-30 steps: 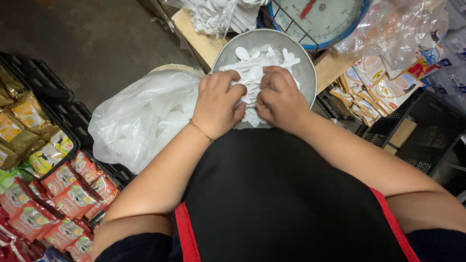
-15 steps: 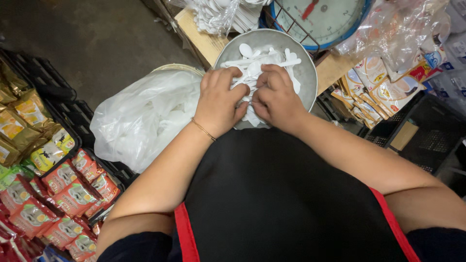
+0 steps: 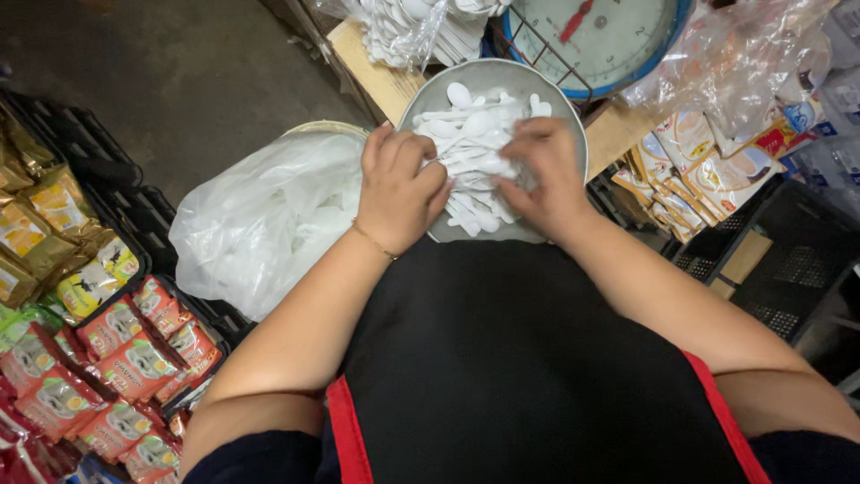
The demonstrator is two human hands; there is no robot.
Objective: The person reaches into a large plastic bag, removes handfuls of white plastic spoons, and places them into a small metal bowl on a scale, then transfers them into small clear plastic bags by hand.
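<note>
Head view looks down on both hands working in a round metal bowl (image 3: pixel 564 99) heaped with white plastic spoons (image 3: pixel 473 134). Compared with a second ago the hands have drawn slightly apart: then they were pressed close together over the middle of the heap, now a band of spoons shows between them. The left hand (image 3: pixel 401 188) is curled at the bowl's left edge, fingers folded in on a bunch of spoons whose ends poke out by the thumb. The right hand (image 3: pixel 546 175) lies over the right half of the heap with fingers bent down onto the spoons; whether it grips any or only presses on them I cannot tell. So the handling has gone from bunching the heap to separating a handful on the left, as far as I can judge. The spoons stay in the bowl, which sits just in front of the person's black apron (image 3: pixel 528 358). Just left of the bowl lies a bulging white plastic bag (image 3: pixel 269 215); behind the bowl stands a dial scale (image 3: pixel 596 36) on a wooden tabletop (image 3: pixel 376 76). Colourful snack packets (image 3: pixel 134 358) fill crates lower left.
</note>
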